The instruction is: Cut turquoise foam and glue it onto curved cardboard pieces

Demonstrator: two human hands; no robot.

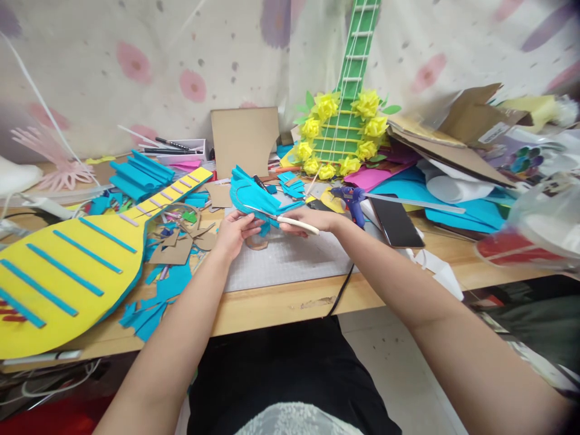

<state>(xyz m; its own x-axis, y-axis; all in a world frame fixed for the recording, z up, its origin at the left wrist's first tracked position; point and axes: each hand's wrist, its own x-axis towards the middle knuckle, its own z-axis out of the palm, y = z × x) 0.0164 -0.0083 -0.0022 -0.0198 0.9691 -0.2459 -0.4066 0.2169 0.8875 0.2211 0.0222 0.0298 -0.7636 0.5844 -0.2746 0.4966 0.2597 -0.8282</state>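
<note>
My left hand (237,233) is closed on the lower edge of a curved piece of blue craft paper (248,192). In my right hand (302,221) is a pair of scissors (296,225) with pale handles, its blades pointing left across the blue paper. Both hands are over a grey cutting mat (290,266). Blue scraps and a small brown cardboard curve (257,244) lie beneath and around the hands. How far the blades are apart is hard to see.
On the left lies a yellow cardboard guitar shape (49,254) beside blue offcuts (170,287). A green guitar shape with yellow flowers (344,130) leans at the back. To the right are a blue glue gun (352,202), a phone (395,222) and a plastic cup (534,232).
</note>
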